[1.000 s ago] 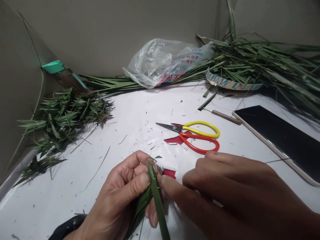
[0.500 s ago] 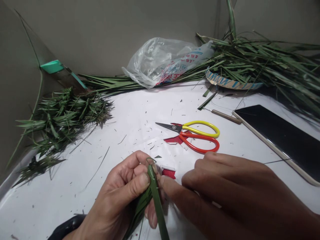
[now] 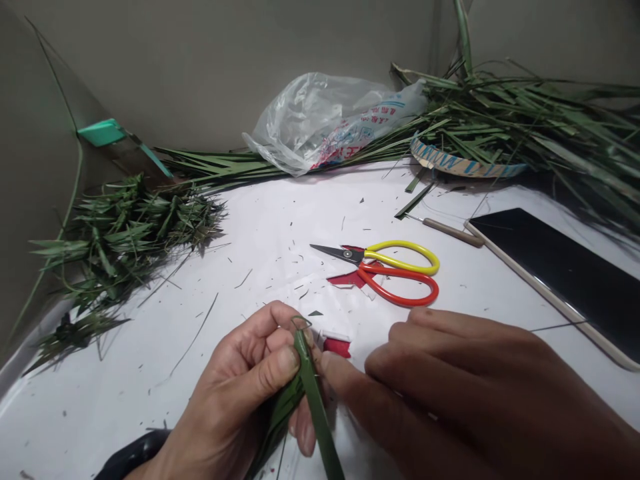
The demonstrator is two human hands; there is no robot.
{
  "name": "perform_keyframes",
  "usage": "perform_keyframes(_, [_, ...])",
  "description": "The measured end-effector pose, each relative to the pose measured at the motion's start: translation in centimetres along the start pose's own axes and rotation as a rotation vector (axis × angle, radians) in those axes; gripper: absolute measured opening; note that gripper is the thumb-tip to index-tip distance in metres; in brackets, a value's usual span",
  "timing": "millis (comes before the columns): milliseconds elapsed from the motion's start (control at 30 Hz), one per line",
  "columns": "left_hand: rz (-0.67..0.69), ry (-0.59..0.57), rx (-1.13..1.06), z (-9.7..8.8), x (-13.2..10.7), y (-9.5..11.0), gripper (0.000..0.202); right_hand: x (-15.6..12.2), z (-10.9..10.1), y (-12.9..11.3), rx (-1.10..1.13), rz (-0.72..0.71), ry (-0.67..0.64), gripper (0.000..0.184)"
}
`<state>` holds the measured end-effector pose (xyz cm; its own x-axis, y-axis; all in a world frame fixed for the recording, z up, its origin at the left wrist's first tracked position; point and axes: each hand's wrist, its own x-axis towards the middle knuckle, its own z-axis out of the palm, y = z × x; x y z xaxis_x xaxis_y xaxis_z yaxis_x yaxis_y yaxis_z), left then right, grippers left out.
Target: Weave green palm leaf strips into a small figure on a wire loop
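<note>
Barely anything has moved since the earlier frame: the lower end of the green strip has swung slightly to the right, and my hands keep almost the same pose. My left hand pinches the folded leaf piece between thumb and fingers, low at the front of the white table surface, with the strip lying over it. My right hand has its index fingertip close beside the strip; I cannot tell what, if anything, it grips, because its other fingertips are hidden.

If my left thumb eases off, I think the folds could spring loose. Pulling too hard might split the strip along its length, or drag the thin loop at the top out of shape. My right knuckles sit near the scissors, so a careless outward sweep could knock them.
</note>
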<state>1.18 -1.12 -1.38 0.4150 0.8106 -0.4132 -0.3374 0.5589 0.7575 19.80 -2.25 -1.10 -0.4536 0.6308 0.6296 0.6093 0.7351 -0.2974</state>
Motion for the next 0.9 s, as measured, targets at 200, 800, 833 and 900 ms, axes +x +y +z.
perform_keyframes(200, [0.007,-0.003,-0.001,-0.1,0.0,-0.1,0.013,0.0,0.8,0.3,-0.07,-0.051,0.117,0.036])
perform_keyframes(800, [0.04,-0.046,0.027,-0.2,-0.2,-0.2,0.009,-0.1,0.6,-0.5,-0.124,-0.067,-0.006,0.03])
perform_keyframes(833, [0.041,-0.05,0.028,-0.3,-0.2,-0.2,0.009,-0.3,0.8,-0.8,-0.142,-0.066,-0.002,0.03])
perform_keyframes(900, [0.039,-0.057,0.03,-0.2,-0.2,-0.2,0.009,-0.7,1.1,-1.3,-0.167,-0.061,0.008,0.031])
